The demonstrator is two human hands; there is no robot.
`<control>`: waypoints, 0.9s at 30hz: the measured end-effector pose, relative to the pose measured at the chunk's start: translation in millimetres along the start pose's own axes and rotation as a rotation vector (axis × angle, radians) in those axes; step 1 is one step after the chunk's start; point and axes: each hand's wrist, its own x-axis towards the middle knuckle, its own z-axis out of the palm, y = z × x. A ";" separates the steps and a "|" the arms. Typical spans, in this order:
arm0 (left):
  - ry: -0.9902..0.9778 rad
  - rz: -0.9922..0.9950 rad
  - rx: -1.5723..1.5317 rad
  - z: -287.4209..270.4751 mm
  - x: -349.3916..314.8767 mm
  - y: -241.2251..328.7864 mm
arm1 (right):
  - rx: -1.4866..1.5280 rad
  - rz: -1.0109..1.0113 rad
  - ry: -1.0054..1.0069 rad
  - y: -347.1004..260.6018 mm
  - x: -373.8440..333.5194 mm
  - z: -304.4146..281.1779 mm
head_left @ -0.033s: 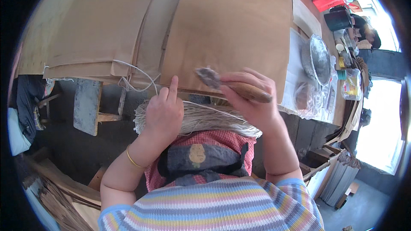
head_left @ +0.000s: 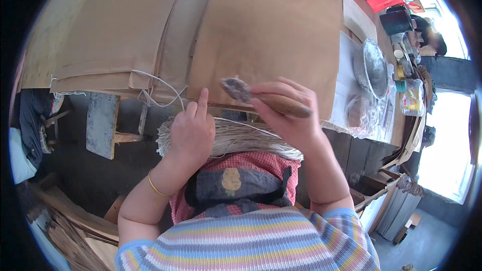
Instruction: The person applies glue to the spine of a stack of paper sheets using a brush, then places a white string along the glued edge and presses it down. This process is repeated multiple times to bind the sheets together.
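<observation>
Brush: we saw the brush [head_left: 293, 107] held over the near part of the brown sheet [head_left: 273, 25], its pale, clotted head pointing left and its wooden handle angled down to the right. We could not tell whether the head touched the paper.

Right hand: the right hand [head_left: 292, 115] was wrapped around the handle, fingers along the upper side and thumb below. We judged that gripping close behind the head gave more control of its angle.

Left hand: the left hand [head_left: 192, 133] had its index finger straight out to the sheet's near edge, with the others bent under. We took the finger as a steadying touch, though we could not make out real contact, nor whether the bent fingers pinched anything.

White cord: a white cord [head_left: 163, 81] looped at the table's near edge and ran toward the left hand, where we lost it.

Pale strands: a thick bundle of pale strands [head_left: 236, 139] lay crosswise between the table and the red checked apron [head_left: 241, 159], within easy reach of both hands, which we supposed was the reason for its place.

Left stack: more brown sheets [head_left: 110, 25] lay beside the main one.

Bowl: a grey-smeared bowl [head_left: 358, 68] stood on white paper [head_left: 345, 73] at the right, the brush hand's side; we guessed the paper guarded the table from drips.
</observation>
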 end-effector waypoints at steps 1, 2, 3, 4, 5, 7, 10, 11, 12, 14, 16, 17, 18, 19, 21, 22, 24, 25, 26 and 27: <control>-0.030 -0.006 0.008 -0.5 0.5 0.0 | 0.029 0.030 0.002 6.7 2.5 7.8; -0.059 -0.011 0.017 -2.4 1.4 0.4 | 0.059 0.059 0.004 11.9 1.9 11.7; -0.089 -0.015 0.026 -4.1 1.8 1.3 | 0.048 0.108 0.029 15.6 -3.3 7.0; -0.105 -0.025 0.024 -6.1 2.2 1.6 | 0.071 0.224 0.049 17.5 -8.4 -1.0; -0.116 -0.033 0.018 -7.4 2.4 2.1 | 0.087 0.340 0.071 18.4 -14.9 -11.8; -0.111 -0.037 0.020 -5.6 1.8 2.8 | 0.018 0.458 0.126 28.8 -30.7 -36.9; -0.071 -0.033 0.023 2.5 -1.5 0.9 | -0.186 0.493 0.191 50.7 -54.5 -69.3; -0.068 -0.029 0.027 -0.2 -1.1 1.8 | -0.232 0.508 0.195 55.7 -59.6 -76.9; -0.065 -0.024 0.031 -0.7 -0.7 2.9 | -0.277 0.524 0.199 60.1 -63.8 -84.0; -0.093 -0.027 0.026 -0.1 3.6 4.6 | -0.428 0.475 0.203 66.6 -65.6 -89.2; -0.112 -0.031 0.037 -4.6 6.4 7.6 | -0.562 0.413 0.182 67.6 -58.8 -88.7; -0.112 -0.017 0.057 -5.6 6.6 7.7 | -0.506 0.493 0.130 61.6 -54.6 -93.4; -0.111 -0.004 0.077 -6.4 6.3 7.5 | -0.287 0.481 0.238 58.1 -58.9 -104.6; -0.109 -0.002 0.098 -8.1 4.8 7.0 | -0.066 0.453 0.335 55.7 -65.5 -120.0; -0.078 0.015 0.119 -6.9 2.6 6.4 | 0.272 0.407 0.574 57.1 -93.8 -150.5; -0.061 0.024 0.128 -7.2 3.1 7.8 | 0.391 0.386 0.719 60.1 -112.2 -166.5; -0.029 0.021 0.088 -15.2 6.8 14.4 | -0.253 0.270 0.813 94.0 -149.5 -190.3; -0.012 0.015 0.067 -20.1 7.0 16.7 | -0.640 0.323 0.644 109.1 -172.1 -202.2; 0.017 -0.042 -0.152 -25.4 4.0 17.5 | -1.016 0.367 0.451 122.5 -190.9 -210.2; 0.045 -0.099 -0.372 -31.5 -1.9 17.9 | -1.004 0.396 0.374 135.2 -208.5 -210.3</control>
